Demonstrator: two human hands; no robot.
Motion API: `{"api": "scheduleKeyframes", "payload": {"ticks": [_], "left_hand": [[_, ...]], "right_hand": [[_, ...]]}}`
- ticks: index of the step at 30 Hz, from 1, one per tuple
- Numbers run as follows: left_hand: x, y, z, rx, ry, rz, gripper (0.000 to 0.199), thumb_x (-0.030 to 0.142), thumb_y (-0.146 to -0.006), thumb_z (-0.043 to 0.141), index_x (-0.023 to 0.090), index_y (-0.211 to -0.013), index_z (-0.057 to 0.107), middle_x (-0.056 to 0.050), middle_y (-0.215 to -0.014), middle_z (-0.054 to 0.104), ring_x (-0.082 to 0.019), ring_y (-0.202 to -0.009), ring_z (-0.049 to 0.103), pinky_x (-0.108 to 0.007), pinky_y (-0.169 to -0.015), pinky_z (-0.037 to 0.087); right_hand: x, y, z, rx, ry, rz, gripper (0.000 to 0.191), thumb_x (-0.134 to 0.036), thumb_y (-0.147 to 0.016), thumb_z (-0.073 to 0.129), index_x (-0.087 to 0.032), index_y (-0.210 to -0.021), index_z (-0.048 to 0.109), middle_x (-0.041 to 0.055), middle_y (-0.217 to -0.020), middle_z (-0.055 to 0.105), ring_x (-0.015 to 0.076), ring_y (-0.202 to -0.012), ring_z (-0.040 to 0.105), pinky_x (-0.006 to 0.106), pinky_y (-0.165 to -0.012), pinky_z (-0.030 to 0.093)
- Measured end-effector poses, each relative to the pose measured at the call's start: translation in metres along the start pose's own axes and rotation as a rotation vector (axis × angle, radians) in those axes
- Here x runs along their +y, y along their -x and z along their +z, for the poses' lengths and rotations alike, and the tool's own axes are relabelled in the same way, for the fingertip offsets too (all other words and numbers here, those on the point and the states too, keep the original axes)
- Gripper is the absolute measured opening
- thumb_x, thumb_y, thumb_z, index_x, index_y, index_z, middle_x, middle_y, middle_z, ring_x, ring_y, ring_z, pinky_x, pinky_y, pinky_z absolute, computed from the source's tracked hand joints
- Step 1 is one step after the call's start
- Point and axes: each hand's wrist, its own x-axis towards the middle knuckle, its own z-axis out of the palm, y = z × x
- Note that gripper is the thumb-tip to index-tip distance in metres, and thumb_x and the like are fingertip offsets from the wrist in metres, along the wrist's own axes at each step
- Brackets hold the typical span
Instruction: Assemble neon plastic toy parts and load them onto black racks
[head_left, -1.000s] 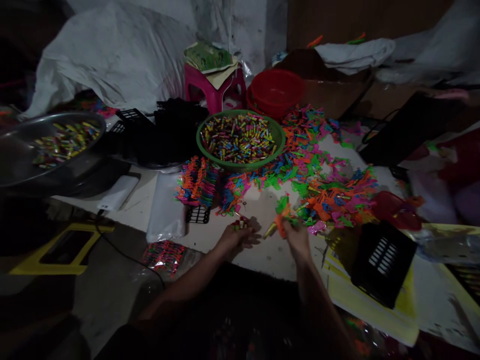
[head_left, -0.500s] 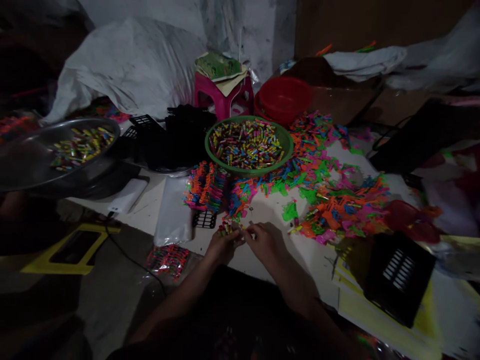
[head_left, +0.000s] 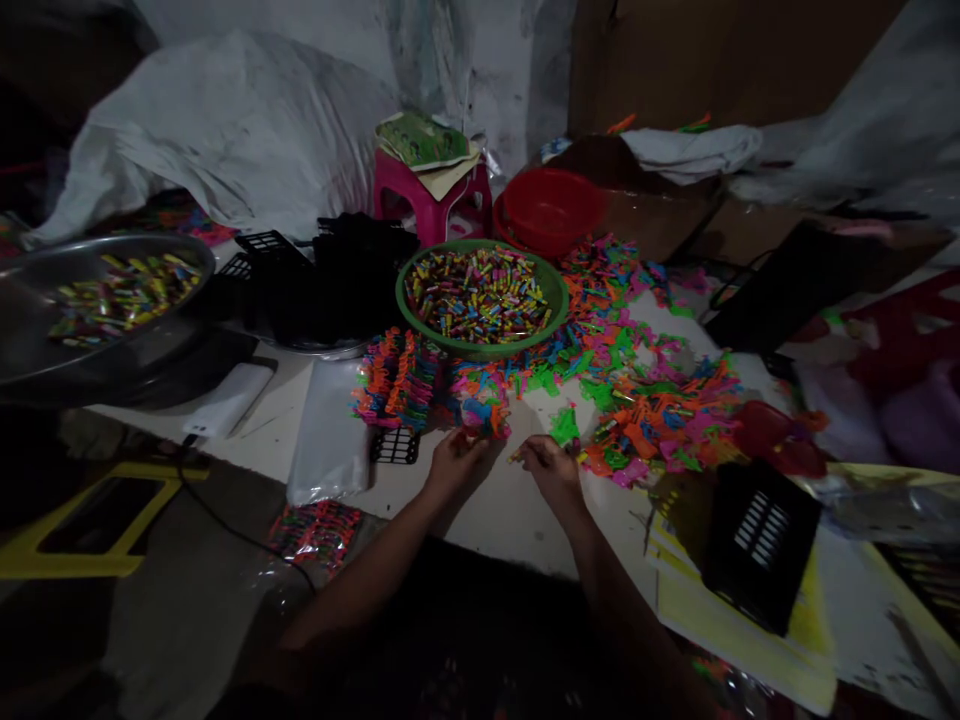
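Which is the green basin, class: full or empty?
Full, or nearly so: small colourful pieces spread across the green basin, close to its rim.

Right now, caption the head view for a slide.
Left hand beside bright plastic pieces, right hand pinching a small yellowish piece, a green basin of colourful tubes beyond.

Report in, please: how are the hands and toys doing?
Left hand at the colourful toys. Right hand pinching a small yellowish piece. Green toy close beyond right hand.
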Motion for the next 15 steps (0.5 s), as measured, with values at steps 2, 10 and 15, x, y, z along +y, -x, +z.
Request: {"api": "scheduleKeyframes", "payload": {"ticks": [2,10,15], "left_hand": [[-0.002,0.010,0.006,-0.166,0.220,-0.142,0.042,0.038,-0.057,0.076,0.013,-0.087,0.062,-0.008,-0.082,0.066,-0.019,-0.076,0.061,-0.029,-0.068,0.047],[-0.006,0.021,-0.014,-0.048,0.365,-0.438,0.042,0.015,-0.054,0.077,0.015,-0.093,0.062,-0.002,-0.070,0.065,-0.010,-0.052,0.057,-0.018,-0.045,0.039],[0.003,0.016,-0.020,0.070,0.343,-0.277,0.034,0.018,-0.051,0.078,0.013,-0.080,0.061,0.001,-0.062,0.060,-0.009,-0.051,0.055,-0.018,-0.042,0.039]], "right_hand": [[-0.009,0.007,0.003,-0.085,-0.115,-0.003,0.026,-0.036,-0.074,0.054,-0.021,-0.096,0.059,-0.0003,-0.072,0.067,0.0137,-0.059,0.062,0.025,-0.056,0.051],[-0.014,-0.031,0.026,-0.022,0.357,0.002,0.027,-0.041,-0.078,0.049,-0.020,-0.084,0.065,0.0069,-0.084,0.066,0.0193,-0.081,0.061,0.031,-0.077,0.046],[-0.001,-0.054,0.029,0.055,0.345,0.030,0.022,-0.037,-0.068,0.056,-0.018,-0.076,0.063,0.0055,-0.075,0.062,0.0198,-0.076,0.058,0.033,-0.074,0.045]]}}
